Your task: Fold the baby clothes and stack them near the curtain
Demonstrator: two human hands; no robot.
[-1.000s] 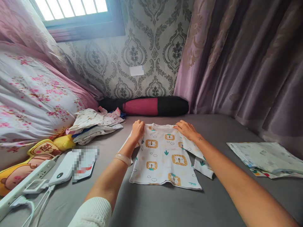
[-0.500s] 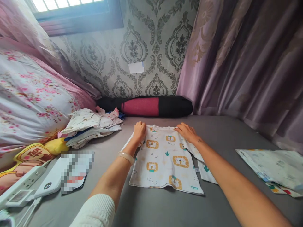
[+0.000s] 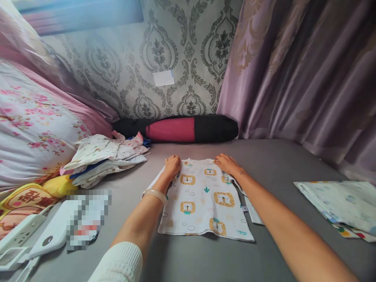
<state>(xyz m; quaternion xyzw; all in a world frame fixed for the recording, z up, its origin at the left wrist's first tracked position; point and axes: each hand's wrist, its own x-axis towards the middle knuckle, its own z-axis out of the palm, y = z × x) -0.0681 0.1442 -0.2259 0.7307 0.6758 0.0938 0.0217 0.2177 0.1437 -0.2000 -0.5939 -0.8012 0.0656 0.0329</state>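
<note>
A small white shirt (image 3: 202, 199) printed with orange lion faces and green sprigs lies spread on the grey bed sheet (image 3: 188, 262), its neckline away from me. My left hand (image 3: 172, 164), with a pale bangle on the wrist, is closed on its left shoulder. At the opposite shoulder, my right hand (image 3: 226, 163) has its fingers closed on the cloth. Parts of both sleeves show beyond my forearms, and a small white tag sticks out at the right side seam. My fingertips are mostly hidden.
A pile of clothes (image 3: 105, 156) sits on the left, near a floral pillow (image 3: 32, 129). Closer are a yellow plush (image 3: 32, 196), a white power bank (image 3: 55, 231) and a power strip (image 3: 20, 231). Folded cloths (image 3: 343, 203) lie right; a black-and-red bag (image 3: 173, 129) lines the wall.
The view has shifted slightly. The shirt's neckline sits a little nearer to me, and less of the right sleeve shows beside my forearm. Both hands stay at the shoulders.
</note>
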